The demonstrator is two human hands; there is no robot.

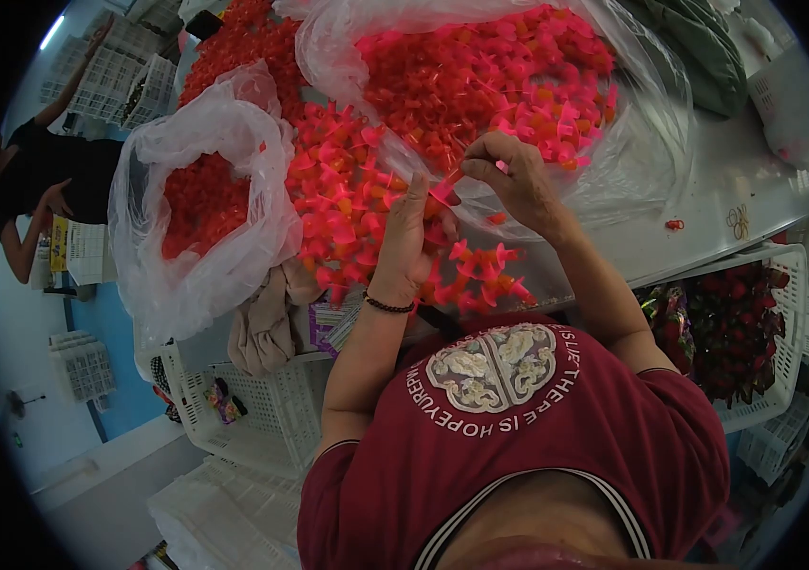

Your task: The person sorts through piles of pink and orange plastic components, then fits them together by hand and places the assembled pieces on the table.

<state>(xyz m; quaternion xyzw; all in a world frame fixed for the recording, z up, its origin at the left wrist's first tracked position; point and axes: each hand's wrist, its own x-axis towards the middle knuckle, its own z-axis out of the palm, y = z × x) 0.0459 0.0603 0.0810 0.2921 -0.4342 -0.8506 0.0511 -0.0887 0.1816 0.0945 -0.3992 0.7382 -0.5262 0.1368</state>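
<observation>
Over the table's front part, my left hand [407, 237], with a dark beaded bracelet at the wrist, is closed on a small bright pink plastic piece [442, 192]. My right hand [517, 179] pinches a small red plastic piece [454, 177] between thumb and fingertips, right at the pink one. A heap of pink pieces with orange-red parts [333, 180] spreads beside and beneath my left hand. Beyond my right hand, an open clear plastic bag [651, 161] is full of similar pink and red pieces [490, 81].
A second plastic bag [143, 228] with red pieces stands at left. One loose red ring [674, 225] and tan rubber bands [738, 222] lie on the metal table [613, 249]. White crates [792, 328] flank me. Another person [53, 180] stands at far left.
</observation>
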